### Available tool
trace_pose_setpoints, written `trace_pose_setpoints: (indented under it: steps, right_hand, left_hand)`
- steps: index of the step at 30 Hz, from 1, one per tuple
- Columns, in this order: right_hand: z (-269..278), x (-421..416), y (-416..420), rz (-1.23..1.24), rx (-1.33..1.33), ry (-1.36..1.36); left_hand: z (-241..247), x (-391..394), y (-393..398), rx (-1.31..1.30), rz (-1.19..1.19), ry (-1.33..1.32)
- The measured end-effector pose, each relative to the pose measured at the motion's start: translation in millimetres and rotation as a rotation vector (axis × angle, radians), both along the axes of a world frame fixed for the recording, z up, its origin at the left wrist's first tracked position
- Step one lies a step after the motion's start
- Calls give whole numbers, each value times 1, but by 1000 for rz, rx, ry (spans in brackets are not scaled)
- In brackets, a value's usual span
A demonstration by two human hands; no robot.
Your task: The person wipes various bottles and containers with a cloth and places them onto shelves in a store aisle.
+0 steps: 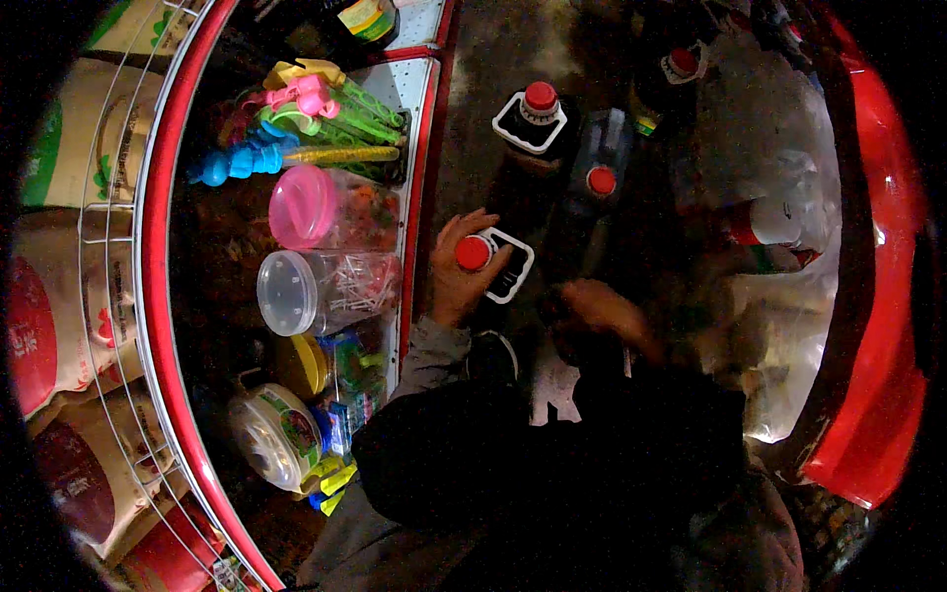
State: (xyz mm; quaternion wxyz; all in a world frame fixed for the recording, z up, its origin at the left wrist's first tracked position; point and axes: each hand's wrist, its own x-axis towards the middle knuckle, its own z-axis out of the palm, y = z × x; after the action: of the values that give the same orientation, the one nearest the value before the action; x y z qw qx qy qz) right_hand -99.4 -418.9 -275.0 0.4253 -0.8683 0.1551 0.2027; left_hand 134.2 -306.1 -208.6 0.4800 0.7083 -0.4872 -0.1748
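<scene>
My left hand (pixel 460 277) is curled around the neck of a large dark bottle with a red cap (pixel 473 253) and a white carry handle (pixel 518 285). To its right, my right hand (pixel 603 307) is blurred over a dark area; whether it holds anything does not show. Beyond my hands stands another dark bottle with a red cap (pixel 541 96) and a white handle. Beside that one is a bottle of clear plastic with a red cap (pixel 601 180). The lower parts of the bottles are lost in shadow.
A red-edged metal shelf (pixel 423 148) on the left bears bubble wands (pixel 348 111), a pink-lidded tub (pixel 303 207) and a clear-lidded tub (pixel 287 292). Large bags (pixel 66 311) lie behind a wire rail. Plastic-wrapped goods (pixel 784 222) and red wrapping (pixel 880 296) are at right.
</scene>
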Motion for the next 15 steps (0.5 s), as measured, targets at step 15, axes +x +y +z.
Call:
trace_pose_setpoints:
  steps: [15]
  right_hand:
    - [-38,-22,12,-108,19,-152]
  left_hand:
    - [8,39,-21,14,232,354]
